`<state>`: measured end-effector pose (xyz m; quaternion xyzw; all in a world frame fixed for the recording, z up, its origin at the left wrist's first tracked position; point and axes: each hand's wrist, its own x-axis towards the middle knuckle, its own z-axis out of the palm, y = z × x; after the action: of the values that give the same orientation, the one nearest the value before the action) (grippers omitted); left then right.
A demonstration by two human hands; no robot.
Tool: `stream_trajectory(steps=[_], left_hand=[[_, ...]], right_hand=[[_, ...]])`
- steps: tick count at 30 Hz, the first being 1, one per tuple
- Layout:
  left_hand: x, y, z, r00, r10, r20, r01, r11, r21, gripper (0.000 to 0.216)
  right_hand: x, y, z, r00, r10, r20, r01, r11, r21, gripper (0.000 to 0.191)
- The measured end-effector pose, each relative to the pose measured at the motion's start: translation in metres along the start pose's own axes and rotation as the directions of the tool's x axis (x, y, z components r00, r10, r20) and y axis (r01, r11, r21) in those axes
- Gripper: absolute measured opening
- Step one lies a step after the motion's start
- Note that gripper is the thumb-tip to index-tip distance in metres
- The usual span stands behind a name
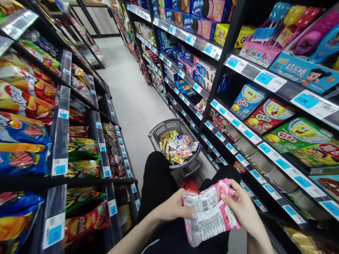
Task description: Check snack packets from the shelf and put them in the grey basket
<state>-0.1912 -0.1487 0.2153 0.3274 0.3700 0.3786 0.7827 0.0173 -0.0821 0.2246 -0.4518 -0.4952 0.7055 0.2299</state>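
Between my two hands is a pink and white snack packet (208, 215), its printed back with small text and a barcode facing up. My left hand (180, 206) grips its left side, thumb on top. At the upper right edge my right hand (237, 201) pinches the packet with the thumb pressed on it. Beyond my knees a grey plastic shopping basket (169, 124) stands on the floor. Many small colourful packets (178, 146) are heaped inside it. Something red (190, 184), partly hidden, shows between my legs.
On the right, black shelves (230, 31) hold cookie boxes (205, 30) and cartoon candy boxes (298, 132), with price tags along the edges. Bagged chips (22, 130) fill the left shelves close by. A pale tiled aisle floor (116, 81) runs ahead past the basket.
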Motion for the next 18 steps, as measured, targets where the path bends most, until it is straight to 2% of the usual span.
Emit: stream_trajectory(steps=[5, 9, 13, 18], left_hand=[[0.005, -0.017, -0.001, 0.996, 0.017, -0.09, -0.04, 0.967, -0.253, 0.034], [0.006, -0.021, -0.003, 0.995, -0.004, -0.099, -0.03, 0.94, -0.34, 0.032], [0.007, -0.019, -0.004, 0.995, -0.017, -0.098, -0.019, 0.934, -0.357, 0.03], [0.01, -0.017, -0.002, 0.996, -0.034, -0.086, 0.001, 0.934, -0.358, 0.029]], right_hand=[[-0.002, 0.01, -0.01, 0.998, -0.026, 0.065, 0.024, 0.999, 0.035, 0.044], [-0.009, 0.014, -0.023, 0.99, -0.062, 0.124, 0.052, 0.996, 0.077, 0.05], [-0.011, 0.011, -0.026, 0.992, -0.023, 0.12, 0.019, 0.999, 0.037, 0.041], [-0.008, 0.007, -0.022, 1.0, -0.017, 0.025, 0.019, 0.996, -0.086, 0.027]])
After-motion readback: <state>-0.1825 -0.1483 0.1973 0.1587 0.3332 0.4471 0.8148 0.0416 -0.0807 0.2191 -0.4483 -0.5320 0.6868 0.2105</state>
